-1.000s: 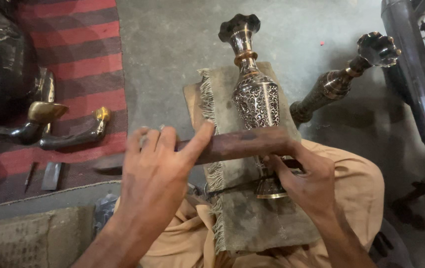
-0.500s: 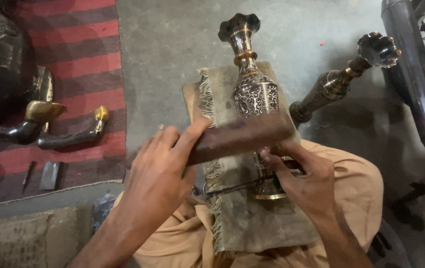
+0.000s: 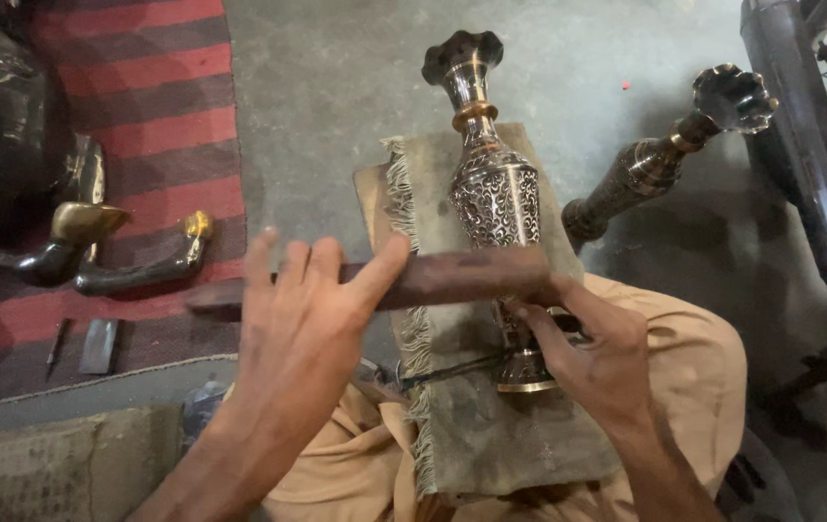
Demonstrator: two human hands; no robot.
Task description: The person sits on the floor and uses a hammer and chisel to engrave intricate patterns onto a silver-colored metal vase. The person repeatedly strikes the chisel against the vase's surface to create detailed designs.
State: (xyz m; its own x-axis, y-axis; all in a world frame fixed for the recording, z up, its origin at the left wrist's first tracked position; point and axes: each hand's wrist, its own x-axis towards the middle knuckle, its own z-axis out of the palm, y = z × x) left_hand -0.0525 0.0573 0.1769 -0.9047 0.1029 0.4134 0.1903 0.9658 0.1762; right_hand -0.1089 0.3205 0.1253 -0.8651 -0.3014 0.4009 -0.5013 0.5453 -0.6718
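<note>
An engraved silver and gold metal vase [image 3: 496, 198] lies on a frayed grey cloth pad [image 3: 491, 445] across my lap, its fluted mouth pointing away from me. My left hand [image 3: 302, 333] grips a dark wooden bar [image 3: 462, 277], held level across the vase's lower body. My right hand [image 3: 597, 353] is pinched on a small dark tool set against the vase's stem, just above its foot. The tool's tip is hidden by my fingers and the bar.
A second, darker vase [image 3: 655, 164] lies on the concrete floor to the right. A red striped mat [image 3: 157, 106] at left carries black and gold metal figures [image 3: 138, 271] and small flat tools [image 3: 99, 346]. A thick metal pipe [image 3: 810, 145] runs along the right edge.
The wooden bar tilted up at its right end half a second ago and has come back down level across the vase. My right hand has stayed at the stem.
</note>
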